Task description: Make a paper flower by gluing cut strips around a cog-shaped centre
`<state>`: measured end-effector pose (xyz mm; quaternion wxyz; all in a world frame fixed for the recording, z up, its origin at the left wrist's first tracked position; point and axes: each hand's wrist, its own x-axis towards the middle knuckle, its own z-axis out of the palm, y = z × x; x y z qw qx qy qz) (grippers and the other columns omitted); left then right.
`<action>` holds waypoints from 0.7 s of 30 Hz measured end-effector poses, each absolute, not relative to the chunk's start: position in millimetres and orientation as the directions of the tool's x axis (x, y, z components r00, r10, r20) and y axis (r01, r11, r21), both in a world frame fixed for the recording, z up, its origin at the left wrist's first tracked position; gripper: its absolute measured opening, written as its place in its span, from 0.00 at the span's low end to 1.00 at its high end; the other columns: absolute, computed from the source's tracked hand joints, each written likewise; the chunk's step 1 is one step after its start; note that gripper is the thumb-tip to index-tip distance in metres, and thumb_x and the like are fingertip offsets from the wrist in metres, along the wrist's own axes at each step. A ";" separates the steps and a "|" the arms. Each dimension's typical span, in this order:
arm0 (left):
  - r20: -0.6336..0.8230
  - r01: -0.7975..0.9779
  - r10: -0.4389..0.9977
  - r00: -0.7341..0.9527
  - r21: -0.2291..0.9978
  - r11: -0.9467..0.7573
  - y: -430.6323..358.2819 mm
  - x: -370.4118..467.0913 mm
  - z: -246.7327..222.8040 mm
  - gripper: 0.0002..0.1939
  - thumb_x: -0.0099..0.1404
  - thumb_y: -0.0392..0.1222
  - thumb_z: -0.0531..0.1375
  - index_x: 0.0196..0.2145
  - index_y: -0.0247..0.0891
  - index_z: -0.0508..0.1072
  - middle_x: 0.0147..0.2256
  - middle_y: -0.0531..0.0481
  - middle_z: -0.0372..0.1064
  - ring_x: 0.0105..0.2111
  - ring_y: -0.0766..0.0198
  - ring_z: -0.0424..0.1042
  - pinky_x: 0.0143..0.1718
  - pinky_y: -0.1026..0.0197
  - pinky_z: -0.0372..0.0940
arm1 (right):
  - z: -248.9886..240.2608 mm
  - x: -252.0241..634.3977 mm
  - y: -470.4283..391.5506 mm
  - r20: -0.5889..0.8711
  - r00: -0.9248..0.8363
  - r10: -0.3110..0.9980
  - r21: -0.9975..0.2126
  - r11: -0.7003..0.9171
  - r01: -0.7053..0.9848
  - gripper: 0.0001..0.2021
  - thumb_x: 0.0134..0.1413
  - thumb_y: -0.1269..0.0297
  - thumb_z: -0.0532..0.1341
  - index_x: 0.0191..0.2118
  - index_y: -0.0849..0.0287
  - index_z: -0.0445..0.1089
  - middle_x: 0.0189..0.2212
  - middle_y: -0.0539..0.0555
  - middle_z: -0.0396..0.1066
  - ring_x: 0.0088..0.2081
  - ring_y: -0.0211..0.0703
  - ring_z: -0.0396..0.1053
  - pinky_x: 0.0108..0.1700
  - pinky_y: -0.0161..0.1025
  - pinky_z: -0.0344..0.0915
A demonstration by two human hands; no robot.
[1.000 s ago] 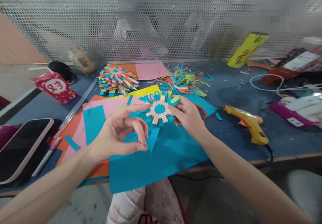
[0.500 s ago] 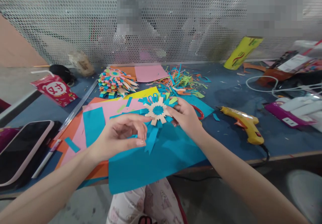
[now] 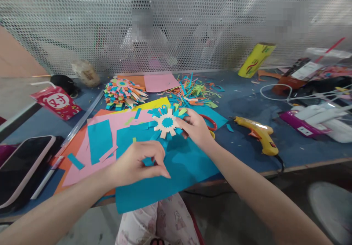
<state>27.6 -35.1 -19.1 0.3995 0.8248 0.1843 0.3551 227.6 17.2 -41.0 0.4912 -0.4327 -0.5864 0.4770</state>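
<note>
My right hand (image 3: 194, 127) is closed on the edge of a paper flower (image 3: 165, 131), thumb in front. Its cream ring has short square tabs around a blue toothed centre, with blue and green loops behind. Below and left of it, my left hand (image 3: 144, 162) curls with thumb and forefinger brought together. What that pinch holds, if anything, blends into the blue paper sheet (image 3: 187, 164) underneath. Red-handled scissors (image 3: 210, 122) lie partly hidden behind my right hand.
A layered paper flower (image 3: 123, 92) and a heap of paper scraps (image 3: 192, 92) lie toward the mesh panel (image 3: 176, 47). The yellow glue gun (image 3: 255, 133) and power strip (image 3: 305, 122) are at right. A phone (image 3: 27, 168), pen (image 3: 46, 177) and red drink carton (image 3: 56, 100) sit left.
My left hand has moved down and right, its thumb and forefinger closing together. The blue strip that hung below the flower is now mostly out of sight. My right hand keeps its hold.
</note>
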 end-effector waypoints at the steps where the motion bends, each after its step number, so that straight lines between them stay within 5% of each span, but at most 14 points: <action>1: 0.445 0.050 0.540 0.715 0.737 -0.674 -38.3 33.5 -21.2 0.13 0.62 0.43 0.62 0.23 0.37 0.69 0.22 0.50 0.67 0.26 0.66 0.67 0.27 0.63 0.63 | -41.0 227.2 17.1 0.158 -0.143 0.977 -0.985 0.166 0.042 0.14 0.49 0.55 0.62 0.36 0.57 0.61 0.19 0.40 0.61 0.12 0.27 0.55 0.13 0.29 0.54; 6: 0.439 0.031 0.184 0.879 0.334 -0.942 -66.3 71.9 -36.4 0.19 0.66 0.48 0.56 0.21 0.37 0.64 0.20 0.50 0.65 0.26 0.62 0.67 0.26 0.59 0.57 | -41.3 225.9 17.1 0.157 -0.165 0.974 -0.985 0.167 0.048 0.13 0.49 0.55 0.62 0.33 0.56 0.59 0.18 0.40 0.61 0.11 0.27 0.55 0.12 0.29 0.53; 9: 0.315 0.072 0.145 0.938 0.234 -0.970 -80.3 91.2 -42.1 0.07 0.66 0.39 0.55 0.41 0.36 0.70 0.35 0.47 0.73 0.37 0.59 0.71 0.32 0.58 0.60 | -41.8 226.2 18.4 0.158 -0.168 0.973 -0.985 0.168 0.048 0.14 0.48 0.54 0.62 0.34 0.56 0.59 0.19 0.41 0.62 0.11 0.27 0.55 0.12 0.29 0.53; 12: 0.334 0.013 0.095 0.938 0.239 -0.971 -81.1 100.5 -43.7 0.18 0.67 0.40 0.54 0.55 0.41 0.64 0.52 0.45 0.69 0.50 0.56 0.68 0.40 0.55 0.60 | -41.4 226.9 19.0 0.157 -0.170 0.973 -0.985 0.167 0.048 0.15 0.48 0.54 0.63 0.36 0.57 0.60 0.19 0.41 0.63 0.12 0.27 0.55 0.13 0.29 0.53; 16: 0.520 -0.100 0.101 0.848 0.345 -0.933 -70.5 96.6 -37.3 0.11 0.67 0.45 0.55 0.29 0.38 0.70 0.35 0.50 0.77 0.43 0.61 0.72 0.45 0.55 0.57 | -40.3 226.2 17.3 0.155 -0.184 0.971 -0.985 0.165 0.041 0.16 0.48 0.53 0.63 0.37 0.57 0.60 0.19 0.41 0.62 0.12 0.28 0.55 0.13 0.30 0.54; 19: 0.515 -0.003 0.237 0.824 0.423 -0.906 -64.3 85.6 -25.5 0.15 0.64 0.48 0.58 0.44 0.35 0.69 0.45 0.40 0.74 0.47 0.55 0.71 0.44 0.54 0.60 | -39.6 224.5 15.4 0.153 -0.196 0.969 -0.986 0.164 0.039 0.16 0.48 0.55 0.63 0.40 0.57 0.61 0.20 0.41 0.63 0.13 0.28 0.56 0.13 0.30 0.54; 21: 0.556 -0.034 0.253 0.791 0.454 -0.891 -62.2 77.0 -18.7 0.11 0.64 0.47 0.59 0.39 0.36 0.69 0.33 0.46 0.77 0.34 0.60 0.74 0.38 0.57 0.61 | -38.4 224.0 14.5 0.149 -0.194 0.970 -0.987 0.157 0.023 0.17 0.48 0.56 0.63 0.41 0.57 0.61 0.21 0.42 0.63 0.14 0.28 0.55 0.13 0.30 0.53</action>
